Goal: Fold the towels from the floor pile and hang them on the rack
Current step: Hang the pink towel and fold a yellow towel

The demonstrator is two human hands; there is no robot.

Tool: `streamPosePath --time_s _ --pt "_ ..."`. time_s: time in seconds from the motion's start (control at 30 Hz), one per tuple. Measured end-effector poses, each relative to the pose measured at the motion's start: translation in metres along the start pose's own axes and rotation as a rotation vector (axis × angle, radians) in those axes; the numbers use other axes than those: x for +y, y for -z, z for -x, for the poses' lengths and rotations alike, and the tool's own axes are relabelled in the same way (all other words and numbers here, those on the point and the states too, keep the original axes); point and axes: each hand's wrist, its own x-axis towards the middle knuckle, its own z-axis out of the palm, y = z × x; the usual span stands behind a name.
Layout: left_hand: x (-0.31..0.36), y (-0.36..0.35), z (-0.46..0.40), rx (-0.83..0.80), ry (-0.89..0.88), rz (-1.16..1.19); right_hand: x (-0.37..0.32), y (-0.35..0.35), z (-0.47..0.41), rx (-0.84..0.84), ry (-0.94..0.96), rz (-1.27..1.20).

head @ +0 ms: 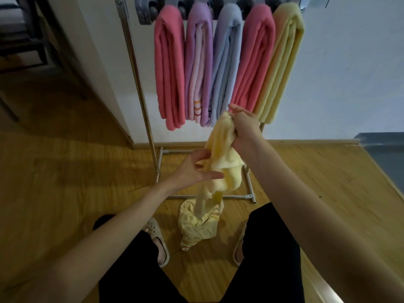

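Observation:
A pale yellow towel (220,154) hangs bunched in the air, and my right hand (243,125) grips its top end in front of the rack. Lower down, my left hand (196,169) touches the hanging cloth with its fingers spread and relaxed. The towel's lower end trails to a crumpled yellow heap (199,226) on the floor between my feet. Several folded towels hang on the metal rack (135,68): pink (169,68), purple (199,66), blue (226,62), pink (254,60) and yellow (282,62).
The rack's base bars (249,184) lie on the wooden floor just past the heap. A white wall stands behind the rack, with dark furniture (24,40) at the far left and a grey surface (384,149) at the right. My slippered feet (157,241) flank the heap.

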Motion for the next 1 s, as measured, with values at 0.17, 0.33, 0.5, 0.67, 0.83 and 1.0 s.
streamPosePath --time_s 0.17,0.33,0.5,0.67,0.83,1.0 --pt "0.003 -0.003 0.006 0.052 -0.088 0.033 0.009 -0.002 -0.005 -0.005 -0.052 -0.011" --pt "0.004 0.014 0.006 0.232 -0.03 0.132 0.014 0.024 -0.03 -0.031 -0.043 0.067" --pt "0.027 0.02 -0.003 0.293 0.01 0.364 0.038 0.039 -0.03 -0.153 -0.059 0.133" --pt "0.042 0.023 -0.006 0.293 0.039 0.494 0.063 0.058 -0.018 -0.337 0.216 0.617" --pt "0.048 0.026 -0.003 0.319 0.073 0.509 0.079 0.067 0.002 -0.469 0.827 0.964" --pt "0.055 0.029 -0.003 0.33 0.078 0.531 0.096 0.062 0.006 -0.493 0.954 1.116"
